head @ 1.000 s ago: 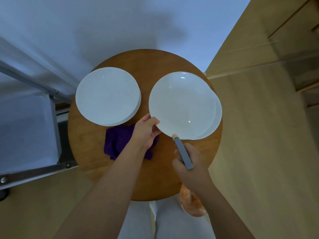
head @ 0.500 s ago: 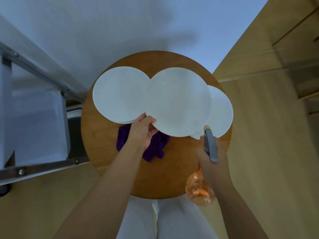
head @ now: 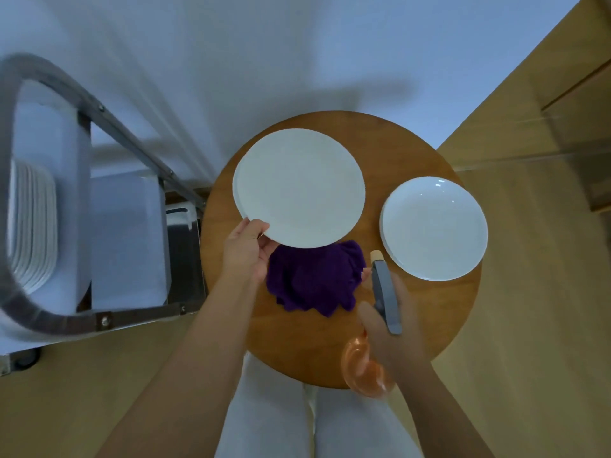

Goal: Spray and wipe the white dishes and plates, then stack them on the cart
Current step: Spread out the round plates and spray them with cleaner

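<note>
Left hand (head: pixel 248 249) pinches plate (head: pixel 299 188) rim over the table stack; right hand (head: pixel 391 335) grips spray bottle (head: pixel 385 297), w/ cloth (head: pixel 312 280) between. Bowls (head: pixel 433 228) right of bottle still unwiped (some dishes already on cart (head: pixel 31 223)).

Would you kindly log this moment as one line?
left hand: grips flat white plate | right hand: holds orange spray bottle

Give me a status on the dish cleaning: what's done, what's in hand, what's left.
Done: a row of white dishes already stands on the cart. In hand: the left hand grips the rim of a white plate over the plate stack; the right hand holds the spray bottle. The purple cloth lies on the round table. Left: that plate, those beneath it, and the bowl stack.
</note>
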Demonstrator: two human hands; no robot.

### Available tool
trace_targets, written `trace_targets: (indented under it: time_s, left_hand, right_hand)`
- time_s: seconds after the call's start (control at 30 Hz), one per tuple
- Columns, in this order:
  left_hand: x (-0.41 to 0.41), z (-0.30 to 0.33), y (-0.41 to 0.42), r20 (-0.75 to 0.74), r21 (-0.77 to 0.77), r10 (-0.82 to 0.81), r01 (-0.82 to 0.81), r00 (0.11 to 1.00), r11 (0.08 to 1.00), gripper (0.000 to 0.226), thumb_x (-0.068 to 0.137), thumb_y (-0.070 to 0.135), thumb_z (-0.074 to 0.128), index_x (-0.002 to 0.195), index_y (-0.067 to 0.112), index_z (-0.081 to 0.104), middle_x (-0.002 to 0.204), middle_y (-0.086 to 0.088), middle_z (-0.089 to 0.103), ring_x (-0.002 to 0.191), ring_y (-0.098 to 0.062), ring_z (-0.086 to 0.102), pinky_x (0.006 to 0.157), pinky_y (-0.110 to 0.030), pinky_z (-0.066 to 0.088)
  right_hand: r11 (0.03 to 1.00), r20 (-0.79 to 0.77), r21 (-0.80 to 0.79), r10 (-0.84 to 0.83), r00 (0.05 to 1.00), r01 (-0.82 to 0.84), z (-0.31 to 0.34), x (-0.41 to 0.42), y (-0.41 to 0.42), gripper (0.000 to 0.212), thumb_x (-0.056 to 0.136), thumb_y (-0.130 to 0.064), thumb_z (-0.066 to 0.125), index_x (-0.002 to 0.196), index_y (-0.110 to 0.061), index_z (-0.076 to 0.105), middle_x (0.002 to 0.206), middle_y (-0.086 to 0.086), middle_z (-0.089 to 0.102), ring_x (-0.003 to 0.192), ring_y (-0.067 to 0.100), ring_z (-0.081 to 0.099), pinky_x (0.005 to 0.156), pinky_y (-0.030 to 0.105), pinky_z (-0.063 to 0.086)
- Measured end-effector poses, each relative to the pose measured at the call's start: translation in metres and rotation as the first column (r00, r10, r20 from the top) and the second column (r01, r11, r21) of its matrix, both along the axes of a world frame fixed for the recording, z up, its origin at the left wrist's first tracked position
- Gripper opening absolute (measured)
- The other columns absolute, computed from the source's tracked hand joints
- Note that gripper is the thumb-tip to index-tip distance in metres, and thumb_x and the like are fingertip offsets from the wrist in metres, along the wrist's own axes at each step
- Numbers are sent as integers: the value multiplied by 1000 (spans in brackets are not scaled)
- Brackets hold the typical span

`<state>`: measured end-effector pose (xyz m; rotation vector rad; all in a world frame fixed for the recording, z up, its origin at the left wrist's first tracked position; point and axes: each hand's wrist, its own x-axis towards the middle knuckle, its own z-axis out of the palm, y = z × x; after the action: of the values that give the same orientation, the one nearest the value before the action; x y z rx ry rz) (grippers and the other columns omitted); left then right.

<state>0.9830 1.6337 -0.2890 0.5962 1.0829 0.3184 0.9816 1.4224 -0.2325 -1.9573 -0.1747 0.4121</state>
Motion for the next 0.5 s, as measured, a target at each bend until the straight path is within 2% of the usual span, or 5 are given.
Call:
trace_targets:
  time_s: [0.1,0.2,0.27,0.33,0.5]
  left_hand:
    - [-7,-1,16,-43,20,9,-8,999,1000,29,86,-8,53,110,6,60,98,-6,69,86,-18,68,61,-25,57]
    - [-9,-4,26,-84,17,8,-7,996,1000,37,86,-8,54,121,4,57,106,-7,68,92,-20,67,61,-26,58]
    - [-7,-6,31,-113,13,-6,7,994,1000,40,87,-7,56,125,4,55,108,-7,68,94,-21,67,62,-27,58]
    - [-4,-9,34,-129,11,-21,22,991,1000,41,87,-6,56,127,4,54,109,-7,68,94,-21,67,64,-28,59]
    - [5,-13,39,-225,221,-184,234,957,947,20,93,2,52,102,15,63,102,3,67,96,-14,64,66,-21,57]
  right_hand:
    - [996,-70,47,78,994,-75,2,-5,11,31,78,-11,60,102,-29,53,84,-13,56,70,3,56,64,4,45]
    - [993,-109,96,73,991,-62,0,-12,26,35,72,-19,53,98,-43,51,85,-24,59,77,-5,58,68,5,46]
    - [994,-108,91,67,992,-57,-3,-14,35,33,72,-19,54,94,-44,51,80,-33,59,74,-10,58,63,5,46]
    - [998,-76,64,9,997,-4,-10,-14,42,28,68,-17,56,88,-37,50,67,-28,56,59,-3,54,50,7,43]
    - [993,37,110,-36,999,31,-17,-17,54,17,74,-33,63,85,-36,50,65,-20,51,54,3,50,46,8,40]
